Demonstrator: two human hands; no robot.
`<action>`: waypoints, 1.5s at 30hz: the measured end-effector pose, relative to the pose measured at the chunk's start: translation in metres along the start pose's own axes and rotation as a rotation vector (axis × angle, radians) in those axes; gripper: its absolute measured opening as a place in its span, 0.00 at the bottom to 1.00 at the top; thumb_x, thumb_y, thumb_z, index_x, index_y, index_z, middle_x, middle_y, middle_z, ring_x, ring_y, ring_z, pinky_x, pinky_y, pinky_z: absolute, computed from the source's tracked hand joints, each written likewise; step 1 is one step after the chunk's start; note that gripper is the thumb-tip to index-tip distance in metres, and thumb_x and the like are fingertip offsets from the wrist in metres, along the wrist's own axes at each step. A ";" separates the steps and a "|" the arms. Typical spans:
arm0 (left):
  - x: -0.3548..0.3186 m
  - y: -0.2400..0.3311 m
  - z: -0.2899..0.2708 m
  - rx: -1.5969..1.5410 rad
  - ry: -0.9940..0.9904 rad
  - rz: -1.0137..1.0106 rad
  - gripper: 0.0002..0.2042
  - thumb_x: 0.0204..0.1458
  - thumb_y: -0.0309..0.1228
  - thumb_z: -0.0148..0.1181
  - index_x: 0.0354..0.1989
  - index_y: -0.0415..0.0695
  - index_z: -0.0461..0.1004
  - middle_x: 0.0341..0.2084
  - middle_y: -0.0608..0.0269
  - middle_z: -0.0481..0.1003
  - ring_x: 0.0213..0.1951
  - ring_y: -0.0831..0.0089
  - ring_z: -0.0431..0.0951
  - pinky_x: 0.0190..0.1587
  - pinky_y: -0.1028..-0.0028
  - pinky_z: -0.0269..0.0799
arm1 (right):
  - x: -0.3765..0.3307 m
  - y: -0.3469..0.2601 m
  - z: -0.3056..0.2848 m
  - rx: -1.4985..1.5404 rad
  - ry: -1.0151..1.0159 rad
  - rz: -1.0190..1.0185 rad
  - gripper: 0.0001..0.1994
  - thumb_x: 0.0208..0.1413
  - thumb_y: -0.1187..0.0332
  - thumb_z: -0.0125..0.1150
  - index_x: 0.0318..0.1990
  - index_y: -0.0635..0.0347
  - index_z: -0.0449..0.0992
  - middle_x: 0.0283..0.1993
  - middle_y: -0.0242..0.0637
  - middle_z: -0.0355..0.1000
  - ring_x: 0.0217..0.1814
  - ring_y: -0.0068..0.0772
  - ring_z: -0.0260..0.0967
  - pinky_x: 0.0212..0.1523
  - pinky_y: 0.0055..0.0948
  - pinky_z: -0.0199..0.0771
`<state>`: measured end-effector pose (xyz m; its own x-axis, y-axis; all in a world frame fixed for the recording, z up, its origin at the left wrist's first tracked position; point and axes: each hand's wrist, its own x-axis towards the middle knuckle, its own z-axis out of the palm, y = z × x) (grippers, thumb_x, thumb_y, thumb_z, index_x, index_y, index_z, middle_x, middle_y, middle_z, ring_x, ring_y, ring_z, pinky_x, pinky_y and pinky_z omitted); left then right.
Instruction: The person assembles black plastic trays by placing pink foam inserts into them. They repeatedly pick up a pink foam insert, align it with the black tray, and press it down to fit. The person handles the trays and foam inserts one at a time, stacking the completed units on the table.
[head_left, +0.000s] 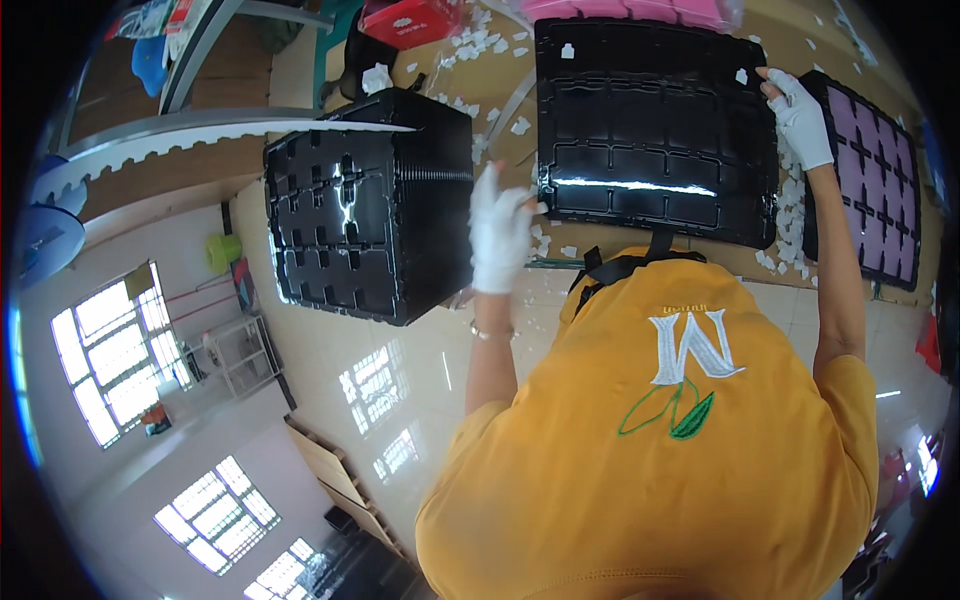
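Note:
A black plastic tray (650,130) with moulded compartments lies in front of me on the brown work surface. My right hand (803,118), in a white glove with bare fingertips, holds the tray's right edge near its far corner. Close to those fingertips, a small white scrap (741,76) rests on the tray, and another white scrap (568,51) is near the far left corner. My left hand (500,228), gloved alike and slightly blurred, is beside the tray's left edge. Its thumb is apart from its raised fingers, and I see nothing in it.
A tall stack of black trays (430,200) stands to the left, beneath a metal bar with a toothed white strip (240,128). On the right lies a black tray with purple compartments (865,185). White scraps (480,42) litter the surface. Pink material (640,10) and a red box (410,22) are behind.

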<state>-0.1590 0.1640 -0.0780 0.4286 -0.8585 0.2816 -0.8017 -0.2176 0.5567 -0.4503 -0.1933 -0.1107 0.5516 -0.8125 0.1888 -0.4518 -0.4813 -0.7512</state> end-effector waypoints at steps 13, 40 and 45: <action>0.043 0.007 0.053 0.331 -0.243 0.034 0.20 0.40 0.29 0.66 0.44 0.44 0.71 0.57 0.44 0.60 0.58 0.48 0.59 0.61 0.50 0.53 | -0.047 0.014 0.010 -0.036 0.021 0.055 0.12 0.59 0.68 0.56 0.50 0.55 0.75 0.44 0.40 0.73 0.45 0.32 0.71 0.49 0.23 0.67; 0.032 -0.013 0.082 -0.077 -0.197 -0.602 0.49 0.40 0.38 0.71 0.65 0.28 0.45 0.65 0.31 0.45 0.69 0.46 0.45 0.68 0.65 0.45 | 0.043 0.022 0.020 -0.518 -0.002 0.017 0.09 0.52 0.69 0.52 0.37 0.52 0.80 0.35 0.49 0.69 0.40 0.51 0.70 0.42 0.43 0.70; 0.040 -0.009 0.077 -0.107 -0.219 -0.653 0.50 0.39 0.37 0.72 0.65 0.28 0.45 0.66 0.31 0.44 0.69 0.47 0.45 0.68 0.65 0.46 | 0.048 0.027 0.026 -0.624 -0.059 0.035 0.05 0.50 0.70 0.54 0.30 0.54 0.77 0.38 0.48 0.70 0.40 0.52 0.71 0.42 0.43 0.70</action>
<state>-0.1670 0.0958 -0.1317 0.7058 -0.6441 -0.2948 -0.3581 -0.6836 0.6360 -0.4182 -0.2371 -0.1383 0.5589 -0.8201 0.1228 -0.7846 -0.5709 -0.2420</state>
